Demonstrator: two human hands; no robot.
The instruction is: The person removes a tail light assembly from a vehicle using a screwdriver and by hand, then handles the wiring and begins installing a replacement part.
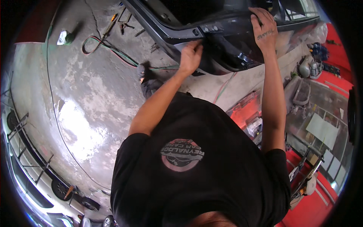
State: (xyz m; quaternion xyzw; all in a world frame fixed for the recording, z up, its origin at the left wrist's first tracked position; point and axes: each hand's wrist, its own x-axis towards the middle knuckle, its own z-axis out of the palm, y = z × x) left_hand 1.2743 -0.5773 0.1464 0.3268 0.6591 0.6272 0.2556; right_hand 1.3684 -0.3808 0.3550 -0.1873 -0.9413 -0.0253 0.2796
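The dark grey car body stretches across the top of the view, with a dark recess below its upper edge. My left hand is closed at the panel edge by the car's corner. Its fingertips are curled and slightly blurred against the dark panel, so anything between them is hidden. Farther right, my right hand lies open over the upper edge of the bodywork. Those fingers are stretched out, and the palm side rests against the dark surface. Both forearms reach up past my black T-shirt.
Red and green hoses run over the concrete floor near my shoe. Clamps lie beyond them. A white car stands at lower left. Along the right are a metal tank and a white panel.
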